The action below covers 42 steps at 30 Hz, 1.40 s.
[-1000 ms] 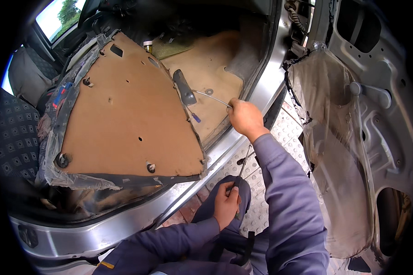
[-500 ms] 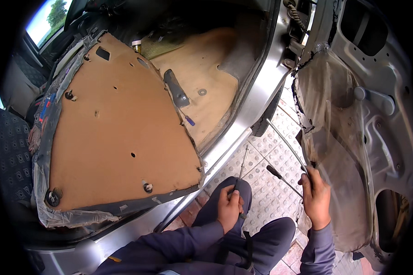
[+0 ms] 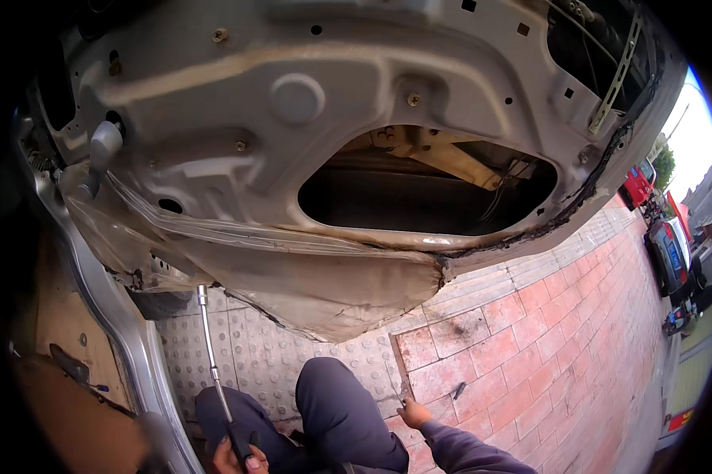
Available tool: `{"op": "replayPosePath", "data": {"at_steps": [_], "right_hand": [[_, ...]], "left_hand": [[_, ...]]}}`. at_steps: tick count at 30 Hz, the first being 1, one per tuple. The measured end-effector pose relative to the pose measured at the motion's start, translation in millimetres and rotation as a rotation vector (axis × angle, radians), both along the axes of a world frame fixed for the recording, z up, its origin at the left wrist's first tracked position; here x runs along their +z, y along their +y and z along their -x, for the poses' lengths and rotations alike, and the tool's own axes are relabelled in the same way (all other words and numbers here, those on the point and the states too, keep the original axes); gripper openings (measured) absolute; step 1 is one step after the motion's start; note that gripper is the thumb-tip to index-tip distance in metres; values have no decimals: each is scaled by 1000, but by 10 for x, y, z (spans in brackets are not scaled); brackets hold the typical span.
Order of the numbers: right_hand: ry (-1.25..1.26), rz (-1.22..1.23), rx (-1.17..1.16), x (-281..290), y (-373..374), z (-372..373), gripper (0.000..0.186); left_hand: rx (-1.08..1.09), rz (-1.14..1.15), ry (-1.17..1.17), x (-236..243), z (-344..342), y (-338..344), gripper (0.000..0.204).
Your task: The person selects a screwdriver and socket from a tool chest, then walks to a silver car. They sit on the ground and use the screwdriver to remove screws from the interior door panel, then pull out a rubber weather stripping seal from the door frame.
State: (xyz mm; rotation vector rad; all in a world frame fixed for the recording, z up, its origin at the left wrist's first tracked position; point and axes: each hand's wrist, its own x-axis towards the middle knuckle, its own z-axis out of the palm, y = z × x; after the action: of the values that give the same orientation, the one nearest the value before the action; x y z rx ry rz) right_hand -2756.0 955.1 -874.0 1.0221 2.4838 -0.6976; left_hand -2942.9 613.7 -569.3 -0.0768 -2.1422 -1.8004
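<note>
- The left hand [image 3: 253,461] is gripping a long metal tool [image 3: 209,338], fingers wrapped round its handle.
- The tool is pointing forward, leaning slightly left, its tip nearing the plastic sheet [image 3: 332,288].
- The right hand [image 3: 415,413], farther off, is staying half curled; its hold I cannot tell.

Pavement [image 3: 561,316] of red bricks [image 3: 502,387], pale studded tiles [image 3: 261,344]; small dark object [image 3: 459,390] on red bricks.

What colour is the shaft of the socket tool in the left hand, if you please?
The socket tool's shaft is silver, best seen in the head view.
</note>
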Motion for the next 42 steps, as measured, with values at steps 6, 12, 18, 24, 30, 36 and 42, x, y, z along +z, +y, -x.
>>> {"op": "replayPosePath", "data": {"at_steps": [6, 12, 18, 24, 30, 36, 42], "right_hand": [[681, 1055, -277, 1899, -228, 1343, 49], [1318, 1075, -46, 4223, -107, 1650, 48], [1349, 942, -194, 4583, 193, 1737, 42], [1356, 1061, -261, 4667, 332, 1676, 46], [1268, 1475, -253, 4755, 488, 1540, 53], [1302, 1563, -290, 4956, 397, 1508, 57], [1222, 1604, -217, 5096, 106, 1369, 61]], "left_hand": [[-686, 442, 521, 399, 109, 234, 53], [-872, 343, 517, 1055, 151, 1524, 52], [-914, 253, 295, 1512, -88, 2077, 61], [-887, 408, 397, 1619, -241, 2270, 67], [-713, 923, 833, 1800, -367, 2361, 57], [-927, 319, 364, 2089, -401, 2420, 58], [-1171, -438, 6, 1930, -415, 2448, 68]]}}
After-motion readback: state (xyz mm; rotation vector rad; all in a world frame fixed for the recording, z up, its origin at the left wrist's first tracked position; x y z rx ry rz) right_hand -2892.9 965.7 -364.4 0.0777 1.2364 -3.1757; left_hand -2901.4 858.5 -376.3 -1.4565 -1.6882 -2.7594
